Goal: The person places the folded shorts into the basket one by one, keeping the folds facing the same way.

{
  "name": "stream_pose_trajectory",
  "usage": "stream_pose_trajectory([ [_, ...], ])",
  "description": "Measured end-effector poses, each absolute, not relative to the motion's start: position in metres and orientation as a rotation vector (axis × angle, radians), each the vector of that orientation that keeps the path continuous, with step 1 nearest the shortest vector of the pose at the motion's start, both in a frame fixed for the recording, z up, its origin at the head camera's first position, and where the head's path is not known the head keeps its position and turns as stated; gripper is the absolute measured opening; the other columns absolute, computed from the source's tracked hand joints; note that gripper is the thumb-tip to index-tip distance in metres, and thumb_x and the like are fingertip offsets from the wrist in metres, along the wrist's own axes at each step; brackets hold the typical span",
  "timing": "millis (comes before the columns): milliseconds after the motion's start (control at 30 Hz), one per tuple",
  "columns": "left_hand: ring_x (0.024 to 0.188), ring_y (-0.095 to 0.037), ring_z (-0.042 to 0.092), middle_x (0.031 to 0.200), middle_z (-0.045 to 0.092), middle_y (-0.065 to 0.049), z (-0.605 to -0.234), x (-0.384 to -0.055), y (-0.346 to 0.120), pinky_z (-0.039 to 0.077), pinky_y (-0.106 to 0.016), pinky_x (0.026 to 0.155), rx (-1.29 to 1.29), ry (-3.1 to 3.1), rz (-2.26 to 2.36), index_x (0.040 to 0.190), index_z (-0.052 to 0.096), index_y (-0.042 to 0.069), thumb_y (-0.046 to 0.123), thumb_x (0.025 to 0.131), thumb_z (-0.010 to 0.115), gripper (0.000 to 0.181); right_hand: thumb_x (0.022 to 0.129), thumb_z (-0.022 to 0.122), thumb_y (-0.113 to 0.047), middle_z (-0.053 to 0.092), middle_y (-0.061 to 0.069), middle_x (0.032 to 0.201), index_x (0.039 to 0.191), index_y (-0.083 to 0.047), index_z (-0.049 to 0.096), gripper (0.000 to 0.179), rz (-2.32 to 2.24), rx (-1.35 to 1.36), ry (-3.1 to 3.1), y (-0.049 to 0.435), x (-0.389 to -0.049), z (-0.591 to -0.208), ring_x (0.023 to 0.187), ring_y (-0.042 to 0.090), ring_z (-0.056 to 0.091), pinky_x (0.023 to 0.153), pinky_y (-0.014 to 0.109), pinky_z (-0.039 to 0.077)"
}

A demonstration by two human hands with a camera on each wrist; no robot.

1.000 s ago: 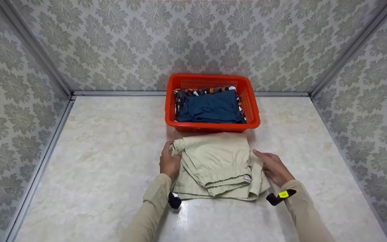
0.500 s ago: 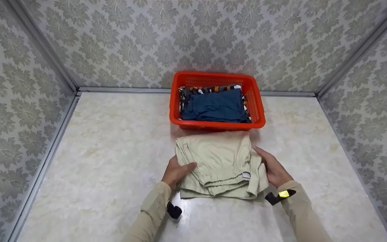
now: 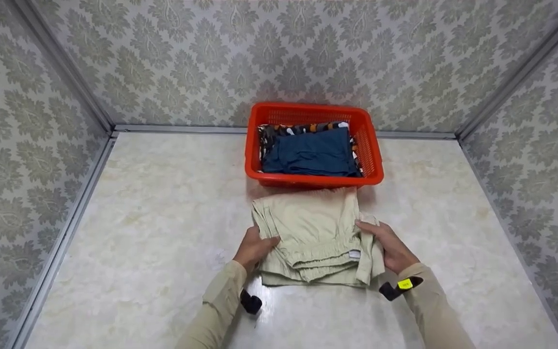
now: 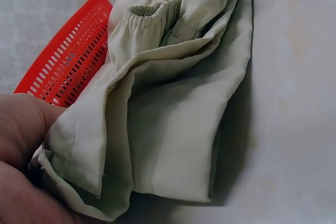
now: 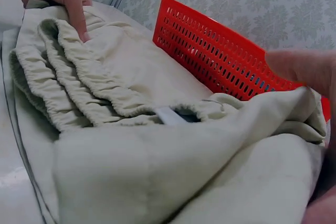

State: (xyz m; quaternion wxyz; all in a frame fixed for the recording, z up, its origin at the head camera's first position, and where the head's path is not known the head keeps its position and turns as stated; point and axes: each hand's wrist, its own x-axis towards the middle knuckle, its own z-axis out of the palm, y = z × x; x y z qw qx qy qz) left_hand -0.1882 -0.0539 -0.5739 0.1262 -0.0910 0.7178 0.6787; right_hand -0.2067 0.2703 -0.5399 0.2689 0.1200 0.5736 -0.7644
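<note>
Folded beige elastic-waist trousers (image 3: 313,223) lie on the white table, just in front of the red basket. Their gathered waistband (image 5: 79,77) faces the person, and a small white label (image 3: 354,254) shows at its right end. At the left side my left hand (image 3: 255,248) grips the cloth, thumb on top and the other fingers hidden underneath. My right hand (image 3: 391,245) holds the right side, its thumb laid over the fold. In the right wrist view that thumb (image 5: 299,69) arches over the bunched edge; the right fingers are mostly out of sight.
The red plastic basket (image 3: 315,181) stands against the patterned back wall (image 3: 187,63). Inside it, folded dark blue cloth (image 3: 310,152) lies on a dark patterned cloth (image 3: 356,156). Patterned walls also rise at left and right of the table (image 3: 162,218).
My left hand has shifted down from the trousers' upper left corner to the middle of the left side. My right thumb has moved onto the right fold. The loose left corner now lies flatter.
</note>
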Motion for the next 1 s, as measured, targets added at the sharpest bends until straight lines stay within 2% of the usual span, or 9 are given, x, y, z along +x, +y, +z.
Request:
stream_pose_trajectory([
  [133, 0.093, -0.02, 0.062, 0.105, 0.068, -0.012, -0.574, -0.186, -0.054, 0.051, -0.036, 0.091, -0.255, 2.079, 1.99, 0.121, 0.063, -0.005, 0.003, 0.09, 0.066, 0.032, 0.094, 0.073, -0.019, 0.064, 0.013, 0.12, 0.14, -0.003, 0.047, 0.055, -2.001, 0.406, 1.766, 0.266, -0.206, -0.544, 0.106, 0.023, 0.067, 0.089, 0.039, 0.057],
  [367, 0.116, -0.027, 0.055, 0.123, 0.063, -0.016, -0.575, -0.18, -0.057, 0.043, -0.043, 0.104, -0.199, 2.117, 1.987, 0.132, 0.057, -0.003, 0.008, 0.097, 0.063, 0.037, 0.095, 0.067, -0.007, 0.065, 0.012, 0.116, 0.141, 0.002, 0.049, 0.05, -1.966, 0.416, 1.961, 0.266, -0.201, -0.546, 0.099, 0.019, 0.067, 0.082, 0.033, 0.058],
  [433, 0.123, -0.031, 0.053, 0.13, 0.059, -0.019, -0.576, -0.179, -0.058, 0.041, -0.045, 0.107, -0.212, 2.113, 1.988, 0.136, 0.054, -0.004, 0.009, 0.097, 0.063, 0.042, 0.095, 0.067, -0.008, 0.065, 0.012, 0.116, 0.141, 0.001, 0.049, 0.05, -1.969, 0.41, 1.952, 0.265, -0.201, -0.545, 0.1, 0.02, 0.067, 0.082, 0.034, 0.058],
  [533, 0.129, -0.034, 0.05, 0.136, 0.057, -0.021, -0.576, -0.178, -0.059, 0.039, -0.047, 0.109, -0.194, 2.105, 1.994, 0.14, 0.051, -0.004, 0.009, 0.098, 0.062, 0.045, 0.095, 0.072, -0.02, 0.066, 0.013, 0.115, 0.137, -0.001, 0.052, 0.051, -1.972, 0.391, 1.917, 0.263, -0.201, -0.543, 0.1, 0.022, 0.068, 0.084, 0.037, 0.058],
  [633, 0.126, -0.032, 0.052, 0.132, 0.06, -0.018, -0.576, -0.18, -0.059, 0.04, -0.046, 0.109, -0.16, 2.114, 2.0, 0.14, 0.052, -0.003, 0.008, 0.098, 0.061, 0.045, 0.092, 0.077, -0.031, 0.066, 0.015, 0.116, 0.135, -0.003, 0.053, 0.056, -1.958, 0.352, 1.897, 0.261, -0.202, -0.543, 0.102, 0.026, 0.068, 0.087, 0.04, 0.057],
  [700, 0.119, -0.027, 0.057, 0.126, 0.064, -0.015, -0.575, -0.181, -0.059, 0.042, -0.043, 0.106, -0.137, 2.115, 2.014, 0.138, 0.056, -0.001, 0.006, 0.097, 0.061, 0.042, 0.09, 0.079, -0.031, 0.066, 0.015, 0.114, 0.133, -0.003, 0.054, 0.057, -1.929, 0.337, 1.933, 0.259, -0.202, -0.543, 0.1, 0.026, 0.069, 0.085, 0.04, 0.058],
  [867, 0.108, -0.022, 0.061, 0.121, 0.066, -0.013, -0.574, -0.179, -0.06, 0.046, -0.039, 0.101, -0.111, 2.092, 2.073, 0.136, 0.057, -0.002, 0.006, 0.096, 0.063, 0.041, 0.091, 0.075, -0.013, 0.068, 0.014, 0.107, 0.127, 0.003, 0.056, 0.045, -1.893, 0.335, 2.045, 0.258, -0.201, -0.543, 0.092, 0.024, 0.07, 0.077, 0.036, 0.059],
  [1000, 0.096, -0.02, 0.066, 0.113, 0.069, -0.013, -0.571, -0.174, -0.065, 0.052, -0.034, 0.091, -0.079, 2.047, 2.114, 0.133, 0.059, -0.002, 0.009, 0.095, 0.065, 0.04, 0.093, 0.072, -0.01, 0.069, 0.016, 0.106, 0.129, 0.006, 0.056, 0.043, -1.912, 0.295, 2.036, 0.259, -0.195, -0.536, 0.092, 0.025, 0.071, 0.078, 0.037, 0.06],
])
